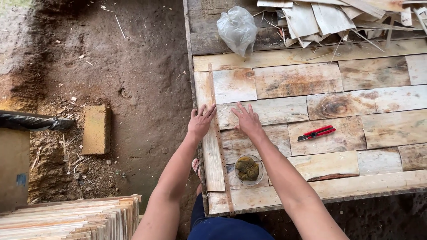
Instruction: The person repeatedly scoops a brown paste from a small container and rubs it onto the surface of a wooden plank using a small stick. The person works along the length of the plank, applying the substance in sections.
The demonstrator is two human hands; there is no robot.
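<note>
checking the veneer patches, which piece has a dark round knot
The veneer piece with the knot, right of the right hand and just above the red utility knife; the others show only stains.

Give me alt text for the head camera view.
A person's left hand and right hand press flat on a table of patched wooden boards, near a thin strip, a small bowl and a red utility knife.

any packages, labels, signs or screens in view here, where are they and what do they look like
Crumpled clear plastic bag: on the top edge of the wooden plank table, roundish, translucent grey-white, no print visible.
Small blue label: on the brown board at far left, rectangular; too small to make out.
Black plastic wrap: bundled along the left edge, above that board.
No signs or screens.
</note>
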